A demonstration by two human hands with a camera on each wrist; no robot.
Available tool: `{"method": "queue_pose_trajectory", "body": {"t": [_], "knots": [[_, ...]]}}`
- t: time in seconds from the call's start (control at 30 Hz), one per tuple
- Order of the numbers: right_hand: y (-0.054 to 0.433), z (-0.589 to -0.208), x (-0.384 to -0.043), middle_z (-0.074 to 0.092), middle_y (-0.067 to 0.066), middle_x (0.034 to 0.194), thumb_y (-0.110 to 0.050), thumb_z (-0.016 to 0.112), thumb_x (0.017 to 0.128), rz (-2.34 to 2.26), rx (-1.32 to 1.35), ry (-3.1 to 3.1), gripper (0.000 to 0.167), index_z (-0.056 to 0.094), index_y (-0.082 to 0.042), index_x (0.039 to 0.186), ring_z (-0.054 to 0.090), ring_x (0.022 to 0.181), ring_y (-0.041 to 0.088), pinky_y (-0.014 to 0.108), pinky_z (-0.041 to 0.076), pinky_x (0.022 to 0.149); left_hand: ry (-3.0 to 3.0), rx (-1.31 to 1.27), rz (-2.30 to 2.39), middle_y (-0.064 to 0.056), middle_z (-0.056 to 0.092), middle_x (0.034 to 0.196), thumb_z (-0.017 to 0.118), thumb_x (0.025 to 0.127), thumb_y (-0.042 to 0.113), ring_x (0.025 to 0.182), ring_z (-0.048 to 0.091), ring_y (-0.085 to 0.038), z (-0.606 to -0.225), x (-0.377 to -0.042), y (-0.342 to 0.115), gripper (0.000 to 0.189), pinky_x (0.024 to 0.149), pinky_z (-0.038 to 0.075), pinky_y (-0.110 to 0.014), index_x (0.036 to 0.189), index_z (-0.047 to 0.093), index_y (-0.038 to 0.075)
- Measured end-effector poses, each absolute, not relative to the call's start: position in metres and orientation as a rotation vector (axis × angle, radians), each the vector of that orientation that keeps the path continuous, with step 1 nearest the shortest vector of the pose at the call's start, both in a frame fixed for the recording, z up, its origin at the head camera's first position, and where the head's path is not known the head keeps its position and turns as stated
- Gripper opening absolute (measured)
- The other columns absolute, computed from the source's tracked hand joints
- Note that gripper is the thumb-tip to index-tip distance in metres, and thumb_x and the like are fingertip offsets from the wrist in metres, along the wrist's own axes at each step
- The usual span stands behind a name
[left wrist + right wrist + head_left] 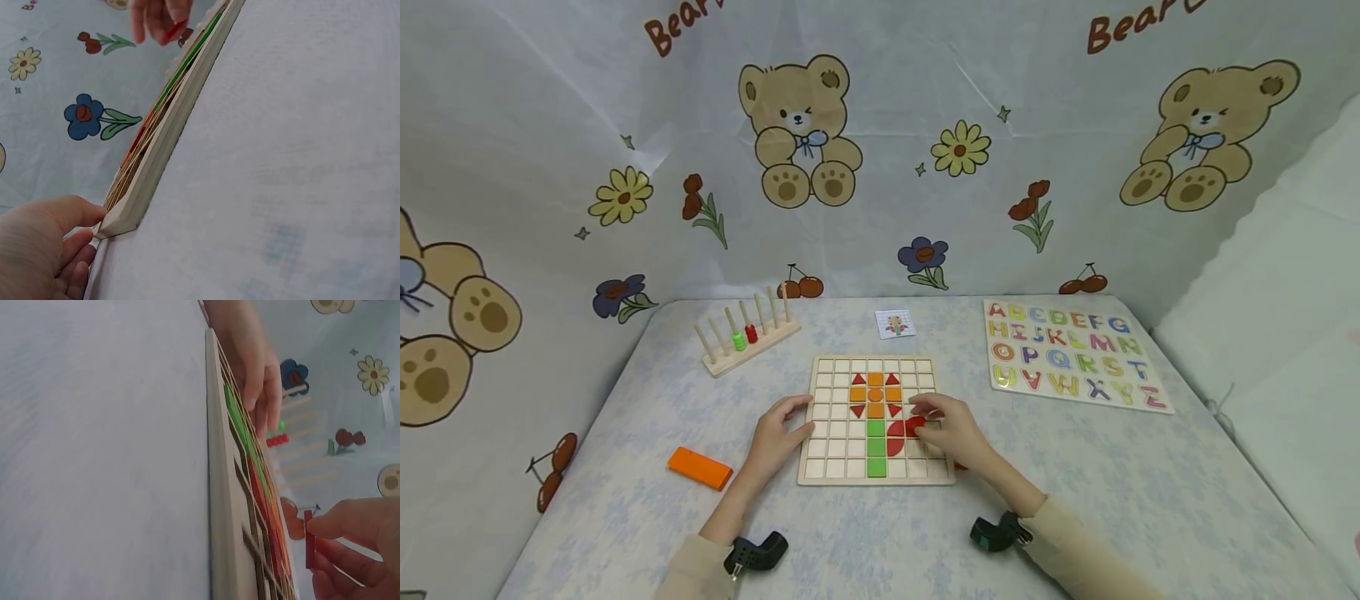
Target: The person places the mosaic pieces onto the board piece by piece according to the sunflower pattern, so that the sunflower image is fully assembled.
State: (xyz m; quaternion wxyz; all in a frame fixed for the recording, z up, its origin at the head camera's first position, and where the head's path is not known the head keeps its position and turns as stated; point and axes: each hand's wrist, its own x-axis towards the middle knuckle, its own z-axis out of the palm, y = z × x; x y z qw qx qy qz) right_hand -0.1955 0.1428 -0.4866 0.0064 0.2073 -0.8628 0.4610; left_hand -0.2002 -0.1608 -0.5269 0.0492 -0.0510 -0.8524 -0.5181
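A wooden grid board (838, 478) lies in the middle of the table with colored tiles in its cells. Orange squares (876, 410) surround an orange circle, with red triangles (858, 411) at the corners. Below them runs a column of green squares (876, 447), flanked on the right by red rounded tiles (895, 446). My right hand (958, 431) pinches another red tile (309, 539) between thumb and fingers, just above the board's right half. At the board's left edge, my left hand (773, 435) touches the rim with thumb and fingertips, its fingers relaxed.
An orange block (700, 467) lies left of my left forearm. Behind stand a peg rack (752, 354) with green and red beads and a small picture card (895, 323). An alphabet board (1075, 354) lies at the back right. A reddish-orange piece (960, 466) peeks out beside the board.
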Motion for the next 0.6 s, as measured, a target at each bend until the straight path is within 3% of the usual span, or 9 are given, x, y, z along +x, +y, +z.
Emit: {"method": "queue_pose_trajectory", "body": {"t": [0.23, 0.6], "knots": [[0.084, -0.486, -0.207, 0.070, 0.018, 0.108, 0.004, 0.071, 0.085, 1.471, 0.956, -2.689, 0.040, 0.063, 0.006, 0.124, 0.067, 0.101, 0.031, 0.036, 0.057, 0.087, -2.614, -0.143, -1.611, -0.012, 0.063, 0.132, 0.072, 0.087, 0.004, 0.125, 0.057, -0.029, -0.526, -0.200, -0.161, 0.043, 0.104, 0.043, -0.047, 0.130, 0.064, 0.007], [0.044, -0.496, -0.218, 0.070, 0.016, 0.104, 0.009, 0.070, 0.083, 1.518, 0.998, -2.714, 0.042, 0.063, 0.007, 0.124, 0.066, 0.099, 0.029, 0.033, 0.056, 0.087, -2.600, -0.166, -1.599, -0.012, 0.065, 0.130, 0.073, 0.086, 0.003, 0.123, 0.058, -0.029, -0.524, -0.200, -0.162, 0.042, 0.103, 0.044, -0.046, 0.128, 0.065, 0.005]]}}
